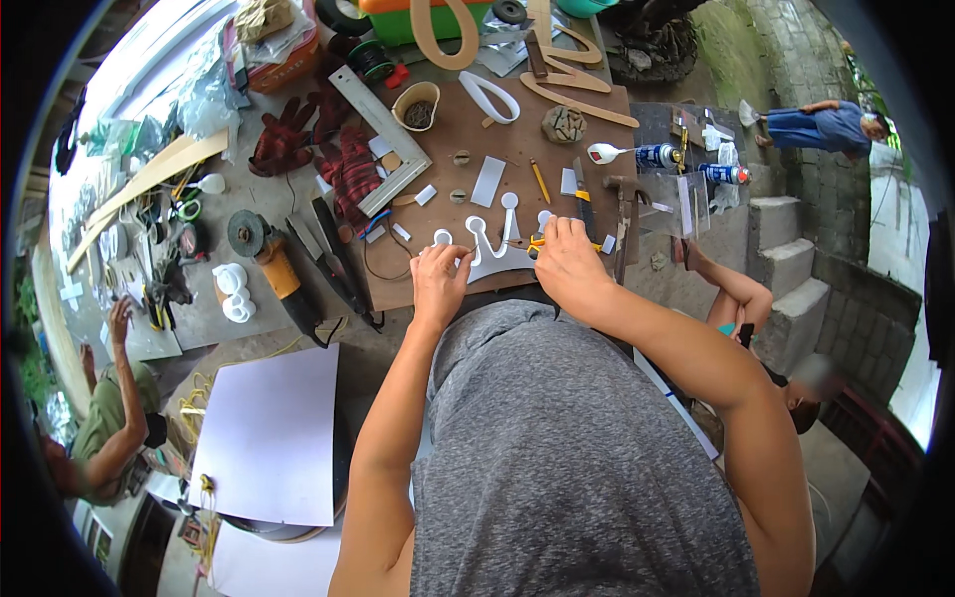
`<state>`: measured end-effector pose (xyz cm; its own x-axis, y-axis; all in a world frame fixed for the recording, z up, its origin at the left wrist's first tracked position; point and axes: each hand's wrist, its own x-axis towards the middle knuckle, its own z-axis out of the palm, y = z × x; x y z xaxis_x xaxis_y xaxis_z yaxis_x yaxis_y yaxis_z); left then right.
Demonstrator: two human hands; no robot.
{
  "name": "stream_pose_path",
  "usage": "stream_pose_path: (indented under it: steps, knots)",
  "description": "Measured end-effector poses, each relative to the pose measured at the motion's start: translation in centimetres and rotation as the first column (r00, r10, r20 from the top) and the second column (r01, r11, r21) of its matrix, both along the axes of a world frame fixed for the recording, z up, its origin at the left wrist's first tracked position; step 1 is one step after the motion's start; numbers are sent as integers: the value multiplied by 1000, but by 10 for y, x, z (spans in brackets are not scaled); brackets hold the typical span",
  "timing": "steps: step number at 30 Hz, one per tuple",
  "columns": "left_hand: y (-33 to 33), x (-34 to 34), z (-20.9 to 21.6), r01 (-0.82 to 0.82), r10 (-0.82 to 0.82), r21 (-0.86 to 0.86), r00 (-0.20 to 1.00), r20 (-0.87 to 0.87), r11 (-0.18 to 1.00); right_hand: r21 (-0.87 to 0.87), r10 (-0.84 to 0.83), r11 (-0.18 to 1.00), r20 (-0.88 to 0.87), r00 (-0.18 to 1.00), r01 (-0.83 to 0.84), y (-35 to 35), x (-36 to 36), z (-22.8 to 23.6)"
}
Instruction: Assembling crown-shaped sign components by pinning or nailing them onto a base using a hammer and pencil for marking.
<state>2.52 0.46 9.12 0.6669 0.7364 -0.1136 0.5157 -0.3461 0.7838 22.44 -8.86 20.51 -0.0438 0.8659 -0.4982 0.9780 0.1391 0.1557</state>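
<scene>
A white crown-shaped cutout (490, 257) with round-tipped points lies at the near edge of the brown work board (448, 169). My left hand (443, 281) is closed on its left end, thumb and fingers pinched together. My right hand (574, 267) grips a small yellow-handled tool (535, 242), perhaps pliers or scissors. Its dark tip points left over the crown; the fingers hide most of it. Beyond the crown lie a white rectangular piece (487, 181), a pencil (540, 182) and a knife (583, 201). A hammer (624, 214) rests to the right.
Left of the board are a metal square (398, 164), red-black gloves (348, 179), an angle grinder (277, 269) and white bottles (234, 292). A cup of small dark bits (416, 106) and glue bottle (607, 153) stand farther back. People are at the left (114, 428), right (741, 289) and far right (821, 127).
</scene>
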Motion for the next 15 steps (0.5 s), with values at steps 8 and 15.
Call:
stream_pose_path:
  steps: [8, 15]
  knots:
    - [-1, -10, -5, -98, 102, -69, 994, 48, 993, -223, 21, 975, 36, 999, -12, 27, -2, 6]
    - [3, -3, 12, -41, 63, -238, 994, 85, 970, -119, -580, 813, -253, 774, 570, -15, 42, 0]
